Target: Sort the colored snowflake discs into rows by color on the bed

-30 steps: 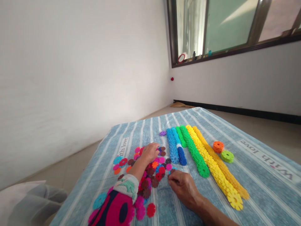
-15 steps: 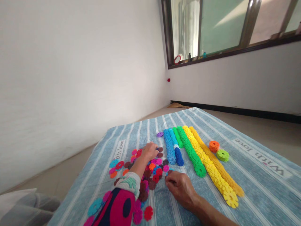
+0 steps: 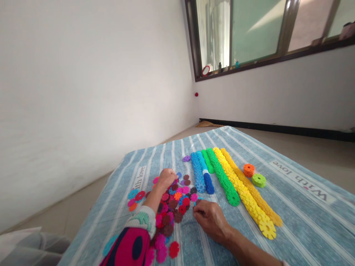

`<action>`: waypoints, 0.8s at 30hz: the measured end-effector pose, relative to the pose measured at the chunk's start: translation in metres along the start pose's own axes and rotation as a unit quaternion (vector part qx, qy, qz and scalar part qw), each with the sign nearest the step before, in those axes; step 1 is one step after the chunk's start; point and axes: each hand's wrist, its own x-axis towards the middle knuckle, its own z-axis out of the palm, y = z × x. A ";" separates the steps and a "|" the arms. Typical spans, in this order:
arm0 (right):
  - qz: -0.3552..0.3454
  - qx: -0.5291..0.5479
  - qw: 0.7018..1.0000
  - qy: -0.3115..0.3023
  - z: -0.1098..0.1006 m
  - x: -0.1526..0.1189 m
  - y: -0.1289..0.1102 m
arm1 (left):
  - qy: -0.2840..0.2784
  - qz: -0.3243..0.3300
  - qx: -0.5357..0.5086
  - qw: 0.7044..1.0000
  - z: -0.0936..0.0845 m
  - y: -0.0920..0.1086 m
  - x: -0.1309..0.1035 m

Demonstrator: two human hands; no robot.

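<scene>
My left hand (image 3: 167, 178), its sleeve ending in a pale patterned cuff, reaches over the far side of a loose pile of flower-shaped plastic discs (image 3: 173, 204). Its fingers are curled down and pressed together among magenta and blue discs; whatever they hold is hidden. On the near right of the pile rests my right hand (image 3: 211, 221), closed with the knuckles up, beside a light blue disc (image 3: 198, 200). I cannot make out what is inside its fingers. The pile mixes red, magenta, brown, blue and orange discs.
Long rows of overlapping discs lie to the right: blue (image 3: 198, 173), green (image 3: 223, 178), yellow (image 3: 244, 195) and amber (image 3: 251, 186). Short orange (image 3: 249, 170) and lime (image 3: 259, 180) stacks stand beyond them. A purple stack (image 3: 186, 158) sits behind the pile. Striped cloth (image 3: 302, 214) covers the table.
My left hand has moved left across the pile, uncovering blue and purple discs near the brown ones. My right hand stays closed in about the same place. The view has shifted slightly.
</scene>
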 end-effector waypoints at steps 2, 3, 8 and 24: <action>0.000 -0.005 1.000 -0.003 0.000 0.000 0.000 | 0.007 0.000 -0.009 1.000 -0.004 0.003 -0.003; 0.000 -0.008 1.000 -0.005 -0.001 0.000 -0.001 | 0.003 0.008 -0.014 1.000 -0.006 0.007 -0.006; -0.005 -0.011 1.000 -0.013 -0.002 0.001 -0.003 | -0.091 0.100 -0.040 0.990 0.002 0.039 -0.029; 0.011 -0.053 0.998 -0.021 -0.001 0.001 0.001 | -0.161 0.216 0.098 0.958 0.043 0.092 -0.071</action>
